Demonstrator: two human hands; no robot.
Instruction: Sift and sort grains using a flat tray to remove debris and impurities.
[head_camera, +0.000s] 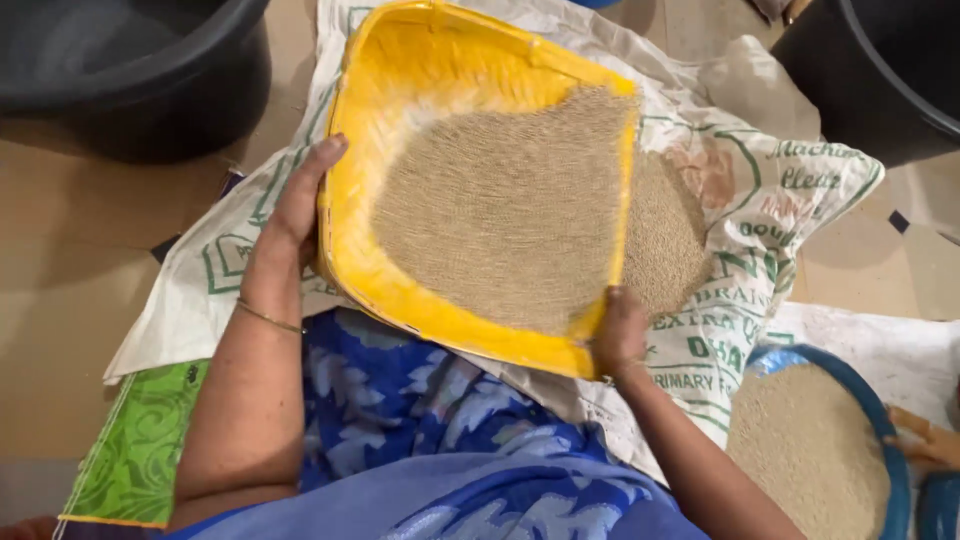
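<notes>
I hold a yellow winnowing tray (370, 270) tilted over my lap, with fine brownish grain (505, 210) heaped toward its right open edge. My left hand (295, 205) grips the tray's left rim, thumb over the edge. My right hand (620, 330) clutches the lower right corner. Some grain (662, 235) lies in a pile past the tray's right edge on a white printed sack (790, 200) spread on the floor.
A blue-rimmed basin of grain (815, 450) sits at lower right, with another person's fingers (925, 440) beside it. Black tubs stand at top left (130, 70) and top right (880, 70). A green cloth (140, 450) lies at lower left on the tiled floor.
</notes>
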